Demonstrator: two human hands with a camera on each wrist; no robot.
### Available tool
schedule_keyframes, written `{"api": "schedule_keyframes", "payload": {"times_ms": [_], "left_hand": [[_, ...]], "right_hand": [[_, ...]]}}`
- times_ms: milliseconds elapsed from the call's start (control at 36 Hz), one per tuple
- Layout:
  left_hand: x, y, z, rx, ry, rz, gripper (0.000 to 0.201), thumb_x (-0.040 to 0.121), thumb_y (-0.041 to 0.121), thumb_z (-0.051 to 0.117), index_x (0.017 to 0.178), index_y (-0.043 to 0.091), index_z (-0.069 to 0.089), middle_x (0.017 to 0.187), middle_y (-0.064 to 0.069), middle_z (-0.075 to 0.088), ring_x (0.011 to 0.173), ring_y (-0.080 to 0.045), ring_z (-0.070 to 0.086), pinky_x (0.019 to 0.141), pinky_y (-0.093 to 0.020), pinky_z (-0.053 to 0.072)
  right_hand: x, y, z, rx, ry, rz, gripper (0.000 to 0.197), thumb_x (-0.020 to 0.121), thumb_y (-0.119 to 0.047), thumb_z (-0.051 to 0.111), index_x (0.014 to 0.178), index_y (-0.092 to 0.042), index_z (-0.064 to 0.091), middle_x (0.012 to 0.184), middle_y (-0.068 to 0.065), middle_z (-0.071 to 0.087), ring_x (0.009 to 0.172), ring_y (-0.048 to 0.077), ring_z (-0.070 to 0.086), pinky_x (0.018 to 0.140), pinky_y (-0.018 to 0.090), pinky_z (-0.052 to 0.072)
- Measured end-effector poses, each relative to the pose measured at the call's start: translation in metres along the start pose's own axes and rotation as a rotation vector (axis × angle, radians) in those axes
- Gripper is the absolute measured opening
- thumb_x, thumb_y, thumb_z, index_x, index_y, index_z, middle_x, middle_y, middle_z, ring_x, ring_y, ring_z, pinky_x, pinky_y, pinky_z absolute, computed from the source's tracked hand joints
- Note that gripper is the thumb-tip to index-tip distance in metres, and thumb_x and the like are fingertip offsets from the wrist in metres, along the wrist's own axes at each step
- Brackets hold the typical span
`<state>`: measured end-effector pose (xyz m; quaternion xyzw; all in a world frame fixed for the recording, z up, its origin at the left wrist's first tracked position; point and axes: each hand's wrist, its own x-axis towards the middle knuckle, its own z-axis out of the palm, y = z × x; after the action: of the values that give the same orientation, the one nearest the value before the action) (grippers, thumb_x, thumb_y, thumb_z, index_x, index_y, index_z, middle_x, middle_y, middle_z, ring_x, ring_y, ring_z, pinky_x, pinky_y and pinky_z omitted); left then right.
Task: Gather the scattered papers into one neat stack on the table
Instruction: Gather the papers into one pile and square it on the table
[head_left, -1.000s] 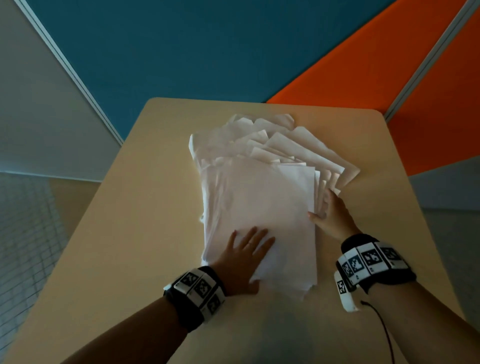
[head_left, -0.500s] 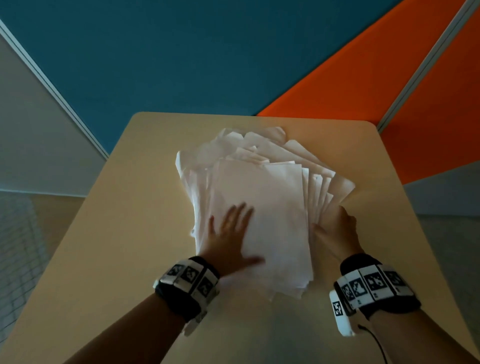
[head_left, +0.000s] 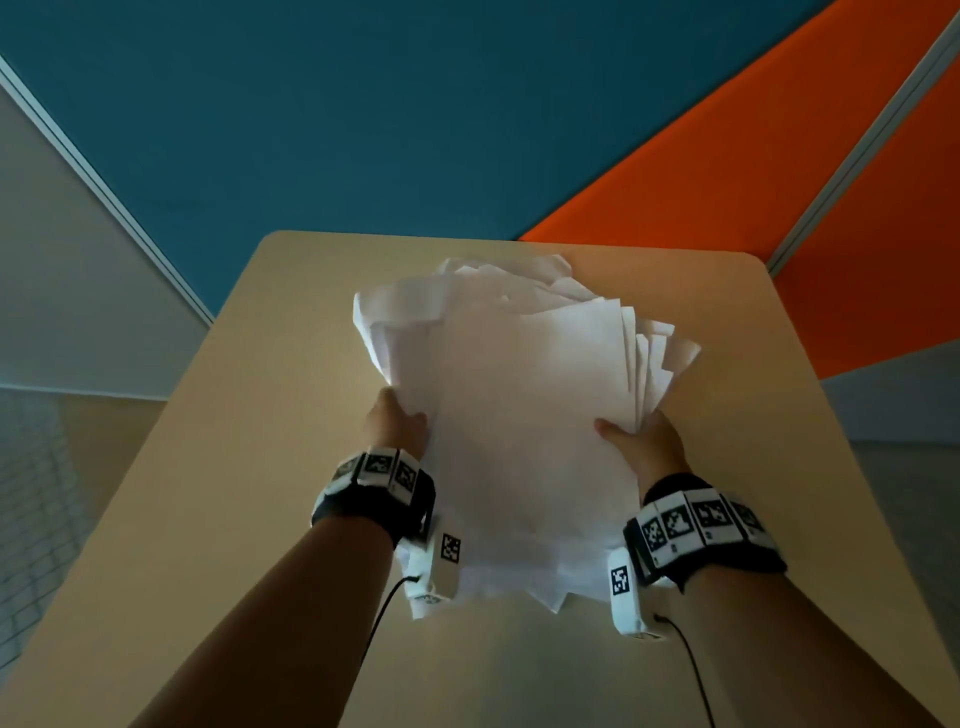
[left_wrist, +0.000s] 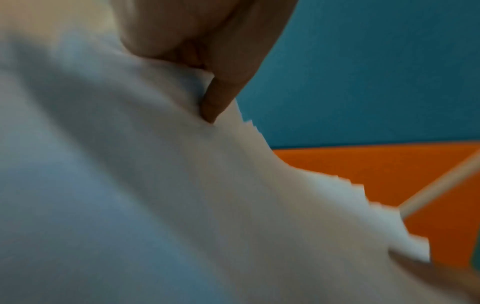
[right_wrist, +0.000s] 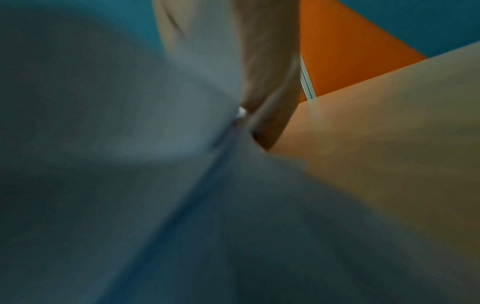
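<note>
The uneven white papers (head_left: 519, 415) are gripped at their sides, thumbs on top, by the left hand (head_left: 396, 427) and right hand (head_left: 644, 441).

Matt white papers (head_left: 519, 415); smooth, matt beige table (head_left: 234, 467).

white papers (head_left: 524, 415) in uneven stack, edges fanned, seemingly lifted off table (head_left: 208, 493)

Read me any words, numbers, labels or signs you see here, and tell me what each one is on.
No readable text anywhere.
Papers: blank white sheets, no print visible.
Left wristband and right wristband: black-and-white square marker patterns only, no letters or digits.
White wrist camera units: one such marker each, nothing legible.
Both wrist views: too blurred to show any text.
</note>
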<state>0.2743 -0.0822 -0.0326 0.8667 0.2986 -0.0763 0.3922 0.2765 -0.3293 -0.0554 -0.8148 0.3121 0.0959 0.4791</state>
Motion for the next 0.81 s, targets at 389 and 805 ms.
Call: {"api": "schedule_keyframes", "payload": {"times_ms": [389, 805], "left_hand": [[-0.061, -0.052, -0.014, -0.042, -0.038, 0.124, 0.04, 0.082, 0.006, 0.061, 0.116, -0.011, 0.047, 0.122, -0.029, 0.056, 0.111, -0.037, 0.053, 0.09, -0.037, 0.04], [-0.146, -0.123, -0.02, -0.404, -0.131, -0.01, 0.058, 0.057, 0.024, 0.073, 0.102, 0.006, 0.042, 0.106, -0.021, 0.056, 0.096, -0.025, 0.054, 0.078, -0.036, 0.052]], "right_hand": [[-0.062, 0.052, -0.011, 0.04, -0.073, -0.061, 0.061, 0.073, -0.015, 0.075, 0.126, -0.001, 0.048, 0.126, 0.018, 0.058, 0.116, 0.033, 0.056, 0.102, 0.047, 0.045], [-0.137, 0.119, -0.055, 0.071, -0.118, -0.094, 0.039, 0.078, -0.018, 0.071, 0.106, -0.007, 0.046, 0.104, 0.012, 0.059, 0.099, 0.033, 0.059, 0.087, 0.04, 0.047]]}}
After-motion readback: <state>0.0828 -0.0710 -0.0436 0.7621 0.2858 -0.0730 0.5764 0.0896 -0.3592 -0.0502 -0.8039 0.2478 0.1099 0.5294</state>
